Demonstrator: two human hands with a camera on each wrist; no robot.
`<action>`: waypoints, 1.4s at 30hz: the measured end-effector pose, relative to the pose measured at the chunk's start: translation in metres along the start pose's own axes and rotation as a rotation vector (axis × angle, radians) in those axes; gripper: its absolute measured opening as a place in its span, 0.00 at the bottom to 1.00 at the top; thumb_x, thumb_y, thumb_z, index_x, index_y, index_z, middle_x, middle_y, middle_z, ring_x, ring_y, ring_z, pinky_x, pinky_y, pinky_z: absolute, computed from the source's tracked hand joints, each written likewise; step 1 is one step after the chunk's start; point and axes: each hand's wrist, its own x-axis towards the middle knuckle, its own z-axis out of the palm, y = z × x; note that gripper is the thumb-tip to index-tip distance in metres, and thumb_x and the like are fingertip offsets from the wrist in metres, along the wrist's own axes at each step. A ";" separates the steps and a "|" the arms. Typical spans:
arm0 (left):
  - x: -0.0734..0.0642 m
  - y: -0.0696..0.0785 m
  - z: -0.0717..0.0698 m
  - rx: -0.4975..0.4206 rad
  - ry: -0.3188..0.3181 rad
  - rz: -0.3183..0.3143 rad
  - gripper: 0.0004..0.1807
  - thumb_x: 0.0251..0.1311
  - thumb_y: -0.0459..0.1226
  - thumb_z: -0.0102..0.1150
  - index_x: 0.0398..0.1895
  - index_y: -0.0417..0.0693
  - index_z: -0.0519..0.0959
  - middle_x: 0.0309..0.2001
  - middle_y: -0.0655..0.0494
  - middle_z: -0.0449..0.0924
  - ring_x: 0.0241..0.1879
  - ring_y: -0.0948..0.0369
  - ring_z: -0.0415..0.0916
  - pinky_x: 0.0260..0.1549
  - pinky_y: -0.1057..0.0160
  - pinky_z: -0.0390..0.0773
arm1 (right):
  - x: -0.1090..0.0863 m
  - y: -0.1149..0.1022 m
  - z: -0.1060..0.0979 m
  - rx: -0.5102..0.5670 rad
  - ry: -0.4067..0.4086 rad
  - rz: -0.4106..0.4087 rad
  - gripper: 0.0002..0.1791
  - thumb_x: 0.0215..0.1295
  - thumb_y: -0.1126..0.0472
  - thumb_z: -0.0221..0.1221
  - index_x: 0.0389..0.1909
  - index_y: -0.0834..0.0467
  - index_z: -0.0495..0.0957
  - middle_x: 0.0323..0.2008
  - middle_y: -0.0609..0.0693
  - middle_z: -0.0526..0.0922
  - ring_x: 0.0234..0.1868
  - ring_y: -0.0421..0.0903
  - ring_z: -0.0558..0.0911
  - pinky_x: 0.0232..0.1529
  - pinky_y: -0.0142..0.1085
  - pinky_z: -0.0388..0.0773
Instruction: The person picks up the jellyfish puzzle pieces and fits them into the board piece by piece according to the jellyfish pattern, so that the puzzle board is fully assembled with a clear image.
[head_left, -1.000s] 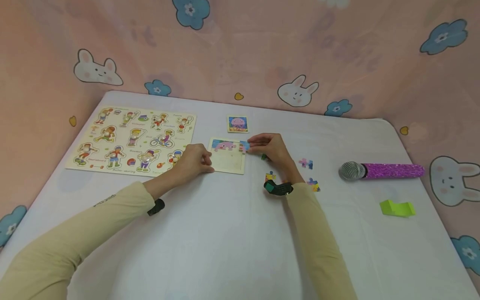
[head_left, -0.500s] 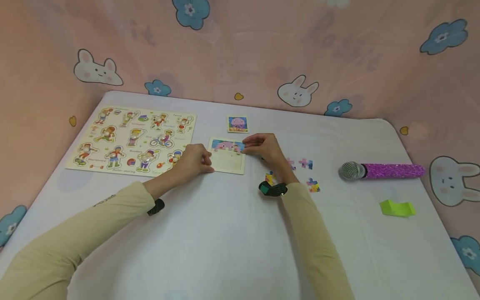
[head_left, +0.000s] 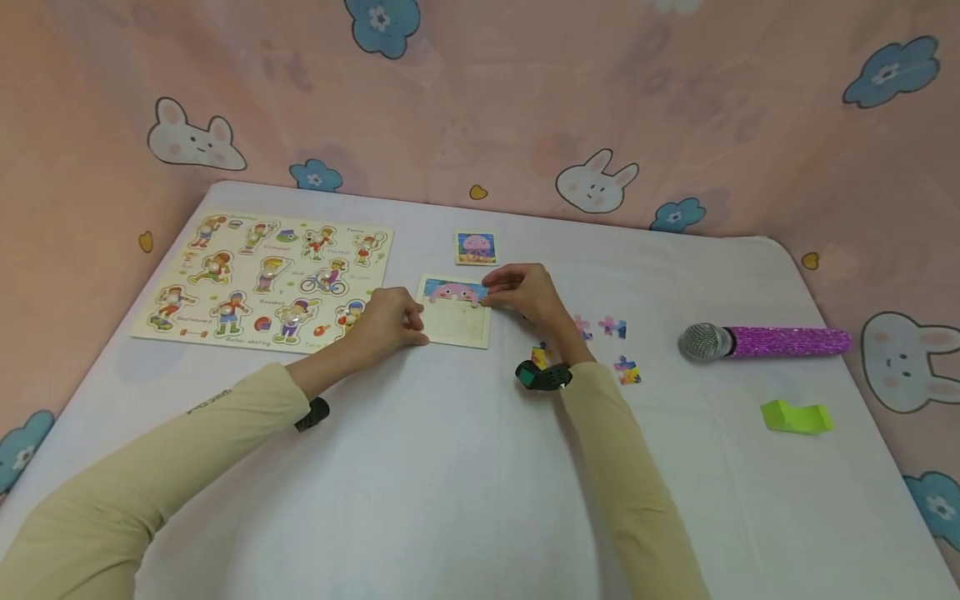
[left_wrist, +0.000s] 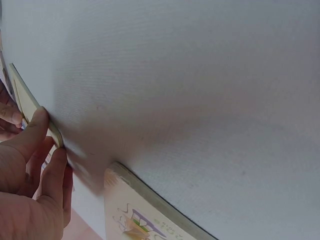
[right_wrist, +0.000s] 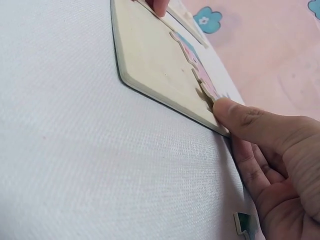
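A small pale puzzle tray point(head_left: 456, 327) lies mid-table, its upper part filled with blue and pink pieces point(head_left: 452, 291) and its lower part bare wood. At its left edge my left hand point(head_left: 382, 325) pinches the rim between thumb and fingers, as the left wrist view also shows. My right hand point(head_left: 531, 296) is at the upper right corner. In the right wrist view its thumb presses on a pink puzzle piece point(right_wrist: 207, 92), tilted slightly above the tray floor, with the other fingers at the tray's outer edge. That piece is partly hidden by the thumb.
Several loose jigsaw pieces point(head_left: 612, 327) lie right of the tray, some beneath the right wrist. A jellyfish picture card point(head_left: 476, 247) lies behind it. A large sports-figure board point(head_left: 247, 275) is at left. A purple microphone point(head_left: 783, 342) and a green block point(head_left: 797, 417) are at right.
The right hand has moved slightly left with the puzzle piece, from the tray's right edge into its upper right corner, lining it up with the pink row. The left hand has stayed put.
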 end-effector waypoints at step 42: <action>0.001 -0.016 -0.010 0.088 -0.123 0.217 0.02 0.52 0.23 0.65 0.29 0.34 0.82 0.42 0.41 0.79 0.53 0.47 0.77 0.44 0.57 0.79 | -0.029 0.004 -0.029 0.108 0.041 -0.063 0.19 0.60 0.68 0.64 0.52 0.67 0.74 0.51 0.61 0.79 0.47 0.49 0.80 0.51 0.29 0.75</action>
